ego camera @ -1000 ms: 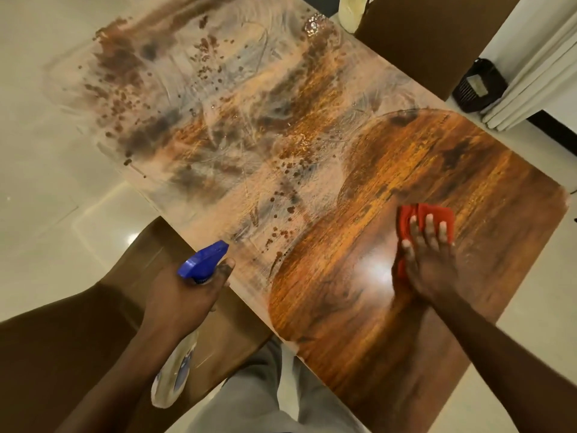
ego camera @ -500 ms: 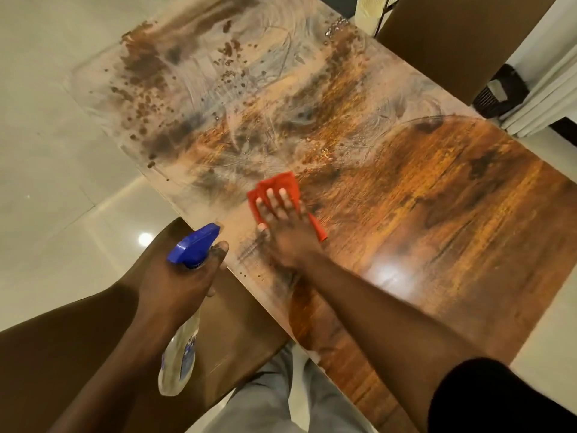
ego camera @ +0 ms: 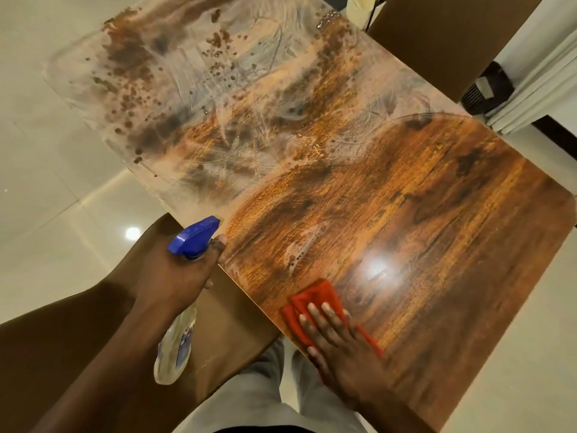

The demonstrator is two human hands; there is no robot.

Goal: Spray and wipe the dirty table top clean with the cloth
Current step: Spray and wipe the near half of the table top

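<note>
The wooden table top runs from near right to far left. Its near right part is glossy and clean; the far left part carries a whitish smeared film with brown specks. My right hand lies flat, fingers spread, pressing the red cloth onto the table by its near edge. My left hand grips a clear spray bottle with a blue trigger head, held off the table's near side, nozzle pointing toward the table.
A brown chair seat stands under my left hand, against the table's near edge. A brown panel rises beyond the far edge. A black device sits on the pale tiled floor near white curtains. My grey trousers show below.
My right hand has swept the cloth from the table's right side to the dirty middle, then back to the near edge. The film there is wiped away. My left hand stayed put with the bottle.
</note>
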